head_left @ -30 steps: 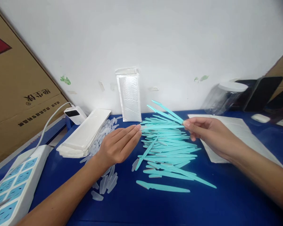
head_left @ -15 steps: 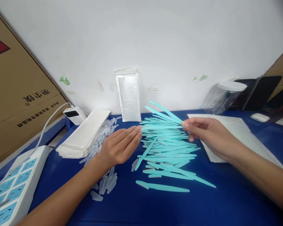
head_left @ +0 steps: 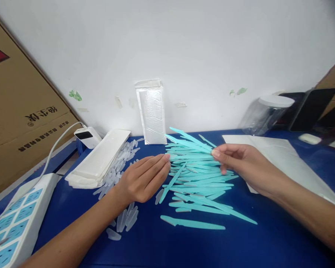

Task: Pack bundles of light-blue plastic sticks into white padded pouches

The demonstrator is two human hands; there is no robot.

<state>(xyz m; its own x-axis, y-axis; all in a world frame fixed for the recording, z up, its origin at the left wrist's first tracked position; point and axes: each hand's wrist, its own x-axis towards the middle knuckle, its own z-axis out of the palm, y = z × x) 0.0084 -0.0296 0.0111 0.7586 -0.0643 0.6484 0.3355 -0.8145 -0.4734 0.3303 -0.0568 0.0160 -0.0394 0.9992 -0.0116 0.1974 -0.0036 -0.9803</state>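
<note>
Slim teal eyebrow razors lie in a loose heap in the middle of the blue table. My right hand is closed in a pinch at the heap's right side, on the handle ends of a few razors whose heads fan out to the left. At the left edge of the heap my left hand is closed, its fingertips pressed together at the end of a razor. Frosted clear blade caps are scattered beside and behind my left forearm.
White padded envelopes are stacked at the left, and another padded envelope stands against the wall. A power strip, a white device and a carton are further left. At right are a white sheet and a clear jar.
Both hands have come slightly nearer to me. The razors in my right hand have dropped lower and shifted left over the heap, and another razor now shows behind them.
</note>
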